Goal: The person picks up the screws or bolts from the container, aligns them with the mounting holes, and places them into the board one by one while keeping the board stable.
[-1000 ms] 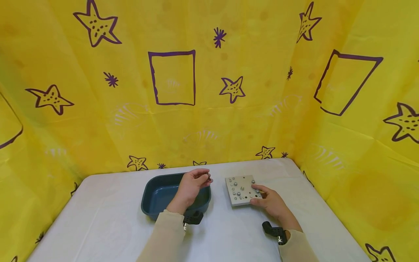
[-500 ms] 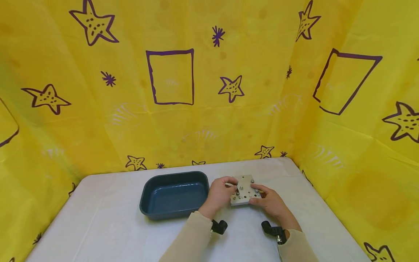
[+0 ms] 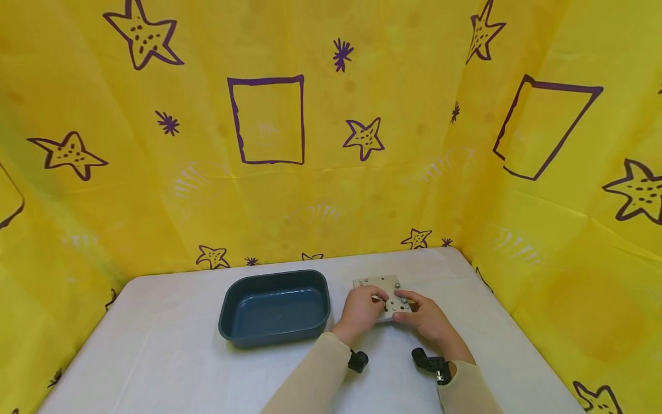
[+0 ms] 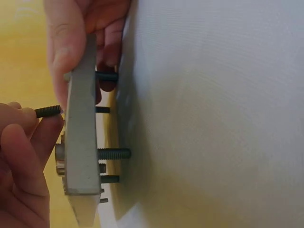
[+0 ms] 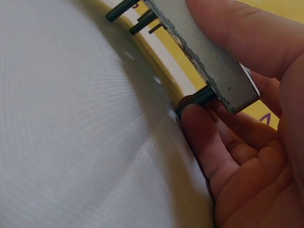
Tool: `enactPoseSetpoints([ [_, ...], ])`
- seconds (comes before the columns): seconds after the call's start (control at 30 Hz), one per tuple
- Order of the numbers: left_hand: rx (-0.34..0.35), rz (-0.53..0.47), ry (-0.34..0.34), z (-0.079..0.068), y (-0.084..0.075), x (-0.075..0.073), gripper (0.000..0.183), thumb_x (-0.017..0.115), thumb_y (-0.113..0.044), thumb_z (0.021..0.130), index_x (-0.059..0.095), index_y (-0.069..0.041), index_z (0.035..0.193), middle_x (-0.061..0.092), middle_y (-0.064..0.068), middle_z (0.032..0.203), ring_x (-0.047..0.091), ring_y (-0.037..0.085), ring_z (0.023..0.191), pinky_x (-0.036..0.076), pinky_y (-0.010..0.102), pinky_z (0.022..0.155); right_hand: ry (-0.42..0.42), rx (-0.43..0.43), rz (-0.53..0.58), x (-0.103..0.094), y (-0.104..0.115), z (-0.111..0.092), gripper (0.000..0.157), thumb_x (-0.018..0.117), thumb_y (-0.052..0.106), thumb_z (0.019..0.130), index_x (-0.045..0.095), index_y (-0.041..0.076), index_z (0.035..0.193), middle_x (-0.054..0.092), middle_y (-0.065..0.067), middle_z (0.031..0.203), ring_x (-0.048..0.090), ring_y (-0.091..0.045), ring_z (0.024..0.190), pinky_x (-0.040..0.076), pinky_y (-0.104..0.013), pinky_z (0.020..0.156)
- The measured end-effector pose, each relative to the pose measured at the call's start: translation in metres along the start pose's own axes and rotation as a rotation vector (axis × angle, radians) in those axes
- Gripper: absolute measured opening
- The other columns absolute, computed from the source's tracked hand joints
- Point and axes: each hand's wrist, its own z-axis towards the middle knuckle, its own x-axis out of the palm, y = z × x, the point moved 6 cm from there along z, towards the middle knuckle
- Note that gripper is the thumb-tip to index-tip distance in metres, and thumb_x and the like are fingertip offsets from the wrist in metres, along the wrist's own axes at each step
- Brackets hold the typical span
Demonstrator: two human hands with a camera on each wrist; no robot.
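A flat metal plate (image 3: 381,281) with several bolts and holes in it is on the right half of the table in the head view. My right hand (image 3: 433,323) grips its right side, thumb at the near edge. In the right wrist view, a finger of that hand touches a bolt (image 5: 199,98) below the plate. My left hand (image 3: 360,310) pinches a dark threaded screw (image 4: 48,111) by one end, its other end close to the plate's top face. Several bolt shanks (image 4: 115,153) stick out underneath, between plate and cloth.
A dark blue rectangular basin (image 3: 227,329) stands left of the plate, with nothing visible in it. White cloth (image 3: 170,368) covers the table, and yellow patterned curtains (image 3: 269,218) enclose its back and sides.
My left hand has moved right from over the basin to the plate, and a little farther across it since half a second ago. The right hand has kept its grip on the plate.
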Motion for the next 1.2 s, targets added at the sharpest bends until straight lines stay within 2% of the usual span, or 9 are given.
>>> enactPoseSetpoints([
  [0.4,0.087,0.126,0.001,0.001,-0.001,0.007,0.013,0.073,-0.002,0.086,0.078,-0.014,0.089,0.071,-0.008,0.089,0.064,0.007,0.087,0.051,0.024,0.075,-0.005,-0.01,0.003,0.0,0.0,0.001,0.068,0.088,0.037,0.074,0.064,0.018,0.135,0.051,-0.017,0.144,0.046,-0.045,0.128,0.035,-0.062,0.104],
  [0.5,0.117,0.125,-0.005,0.0,-0.002,0.006,0.015,0.073,-0.001,0.085,0.078,-0.012,0.092,0.071,-0.007,0.093,0.065,0.01,0.093,0.051,0.027,0.082,-0.003,-0.007,-0.001,0.001,0.0,0.002,0.068,0.088,0.038,0.074,0.064,0.019,0.135,0.051,-0.017,0.144,0.047,-0.045,0.128,0.035,-0.062,0.103],
  [0.6,0.109,0.086,-0.016,-0.004,-0.001,-0.001,0.017,0.072,-0.001,0.086,0.078,-0.011,0.099,0.071,-0.005,0.104,0.064,0.014,0.103,0.05,0.032,0.09,0.002,-0.006,-0.003,0.005,0.001,0.001,0.067,0.087,0.038,0.075,0.065,0.019,0.134,0.051,-0.017,0.143,0.047,-0.044,0.127,0.035,-0.062,0.103],
  [0.7,0.072,0.029,-0.043,-0.008,-0.001,-0.015,0.019,0.071,-0.003,0.088,0.076,-0.011,0.105,0.068,-0.004,0.116,0.063,0.017,0.11,0.049,0.037,0.095,0.006,-0.001,-0.013,0.008,0.002,0.001,0.066,0.087,0.037,0.075,0.064,0.019,0.135,0.052,-0.018,0.142,0.048,-0.043,0.127,0.034,-0.062,0.104],
  [0.8,0.046,-0.001,-0.099,-0.011,0.001,-0.031,0.02,0.07,-0.006,0.091,0.074,-0.009,0.109,0.066,-0.001,0.122,0.062,0.02,0.112,0.049,0.04,0.095,0.008,0.013,-0.014,0.008,0.001,0.002,0.067,0.087,0.038,0.075,0.064,0.021,0.135,0.052,-0.017,0.142,0.048,-0.041,0.125,0.033,-0.061,0.105],
  [0.9,0.023,0.025,-0.128,-0.016,0.006,-0.049,0.024,0.067,-0.01,0.093,0.072,-0.008,0.116,0.062,0.004,0.129,0.059,0.025,0.117,0.048,0.042,0.096,0.006,0.033,-0.017,0.007,-0.003,0.001,0.069,0.087,0.04,0.074,0.062,0.024,0.137,0.05,-0.015,0.144,0.047,-0.04,0.126,0.033,-0.061,0.105],
  [1.0,0.003,0.134,-0.109,-0.027,0.012,-0.066,0.033,0.065,-0.017,0.096,0.066,-0.007,0.128,0.054,0.012,0.139,0.052,0.033,0.126,0.045,0.049,0.1,0.005,0.041,-0.044,0.004,-0.007,-0.004,0.072,0.086,0.043,0.074,0.06,0.024,0.139,0.049,-0.015,0.146,0.049,-0.04,0.124,0.037,-0.059,0.103],
  [1.07,-0.019,0.247,-0.082,-0.036,0.015,-0.08,0.042,0.065,-0.024,0.097,0.061,-0.007,0.135,0.047,0.017,0.146,0.042,0.039,0.134,0.038,0.056,0.105,0.006,0.034,-0.106,-0.001,-0.007,-0.009,0.074,0.085,0.043,0.075,0.058,0.023,0.141,0.047,-0.015,0.147,0.051,-0.039,0.124,0.04,-0.058,0.101],
  [1.2,-0.091,0.474,-0.077,-0.053,0.025,-0.112,0.057,0.064,-0.038,0.097,0.052,-0.009,0.146,0.035,0.025,0.153,0.021,0.048,0.143,0.026,0.064,0.108,0.022,-0.029,-0.291,-0.018,0.016,-0.021,0.077,0.082,0.038,0.082,0.05,0.008,0.145,0.042,-0.026,0.147,0.047,-0.047,0.126,0.038,-0.061,0.1],
])
